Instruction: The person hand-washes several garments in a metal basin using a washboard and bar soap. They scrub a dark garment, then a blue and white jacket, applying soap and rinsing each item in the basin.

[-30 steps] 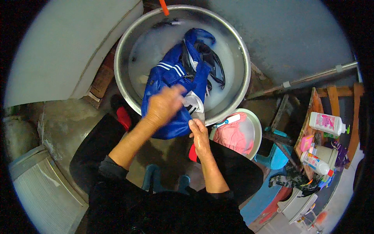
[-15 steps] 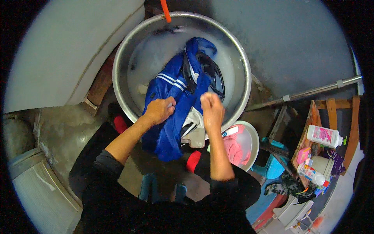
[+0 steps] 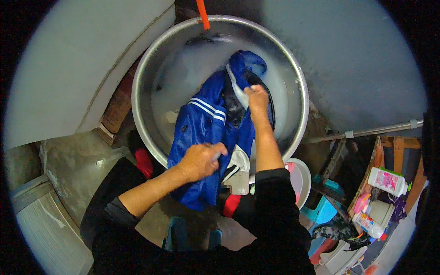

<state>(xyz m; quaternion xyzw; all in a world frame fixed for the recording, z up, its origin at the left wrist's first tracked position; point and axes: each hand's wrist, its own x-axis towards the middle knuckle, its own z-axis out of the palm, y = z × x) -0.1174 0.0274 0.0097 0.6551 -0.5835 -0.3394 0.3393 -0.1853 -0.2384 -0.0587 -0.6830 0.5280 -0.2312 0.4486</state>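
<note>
A blue jacket [image 3: 201,128] with white stripes hangs over the near rim of a large round metal basin [image 3: 293,73] that holds soapy water. My left hand [image 3: 199,160] is closed on the jacket's lower part at the rim. My right hand [image 3: 256,97] reaches further into the basin and grips the jacket's upper part, near its white and dark lining. Both sleeves of my dark top are pushed up to the elbows.
An orange hose [image 3: 202,13] dips into the basin's far edge. A pink and white tub [image 3: 300,178] sits to the right of my arm. Detergent bottles [image 3: 387,181] stand on a wooden rack at right, with a metal pipe [image 3: 366,133] above it. A pale curved wall is at left.
My right hand has moved away from me, from the basin's near rim up into the middle of the jacket. My left hand has slid down to the jacket's lower part at the rim.
</note>
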